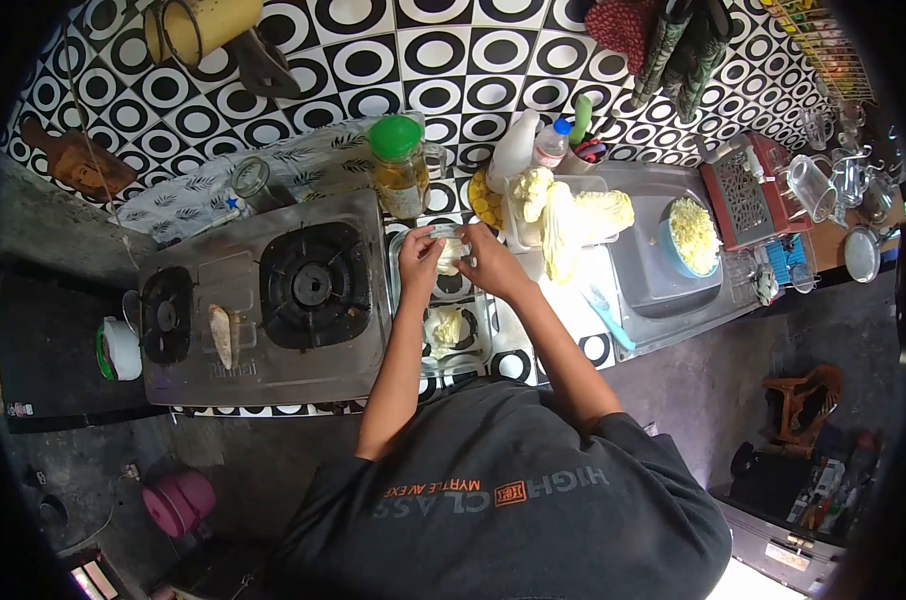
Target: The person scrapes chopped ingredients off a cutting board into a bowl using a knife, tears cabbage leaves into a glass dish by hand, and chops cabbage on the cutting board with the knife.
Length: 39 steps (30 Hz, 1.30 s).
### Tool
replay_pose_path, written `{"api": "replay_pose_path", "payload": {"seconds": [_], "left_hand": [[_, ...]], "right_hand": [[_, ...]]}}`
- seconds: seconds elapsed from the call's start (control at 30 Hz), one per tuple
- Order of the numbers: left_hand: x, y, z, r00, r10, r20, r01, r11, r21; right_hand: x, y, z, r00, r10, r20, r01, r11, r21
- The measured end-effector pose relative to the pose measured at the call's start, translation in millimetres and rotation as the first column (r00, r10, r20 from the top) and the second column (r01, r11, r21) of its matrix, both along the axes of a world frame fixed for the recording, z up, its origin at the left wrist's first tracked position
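My left hand (420, 257) and my right hand (484, 259) meet above the counter, fingers bent in a pinch. Between them is a small pale, whitish piece (451, 256), too small to name surely. Below it sits a clear container with pale contents hidden in part by my hands. Closer to my body, a clear glass dish (486, 340) holds pale yellow cabbage leaves (446, 327). To the right of my hands, heads of napa cabbage (561, 235) lie on a clear tray.
A gas stove (238, 375) stands left. Behind my hands are a green-lidded jar (398, 165) and bottles (552, 145). On the right, a white cutting board (578, 305) bears a blue-handled knife (613, 325); a bowl (676, 255) of shredded cabbage sits in the sink (638, 275).
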State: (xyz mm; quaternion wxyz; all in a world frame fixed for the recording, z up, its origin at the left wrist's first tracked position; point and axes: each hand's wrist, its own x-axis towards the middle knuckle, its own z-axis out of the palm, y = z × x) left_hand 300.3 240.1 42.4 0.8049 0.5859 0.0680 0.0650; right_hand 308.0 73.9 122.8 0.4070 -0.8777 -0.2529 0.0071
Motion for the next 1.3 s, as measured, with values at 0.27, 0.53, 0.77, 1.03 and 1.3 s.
{"api": "replay_pose_path", "payload": {"seconds": [0.27,0.53,0.77,1.03,1.3], "left_hand": [[-1.8,-4.0,0.2,0.998,0.026,-0.064,-0.018,0.991,0.130],[6.2,0.1,-25.3,0.998,0.042,0.055,-0.055,0.962,0.266],[-4.6,0.1,6.0,0.972,-0.233,0.011,0.232,0.971,0.053],[-33.2,16.3,130.7,0.958,-0.217,0.189,0.172,0.958,0.230],[-34.9,14.7,39.0,0.985,-0.120,-0.124,0.169,0.819,0.548]], "right_hand": [[0.2,-1.7,-29.0,0.994,0.094,-0.053,-0.101,0.984,-0.149],[1.3,-2.6,-32.7,0.975,-0.027,-0.220,0.016,0.999,-0.052],[6.5,-3.2,-14.5,0.955,-0.065,-0.290,0.102,0.988,0.114],[-16.3,8.6,103.9,0.985,0.026,0.169,-0.038,0.997,0.072],[-13.6,12.0,-10.6,0.999,-0.001,-0.045,0.003,0.999,0.043]]}}
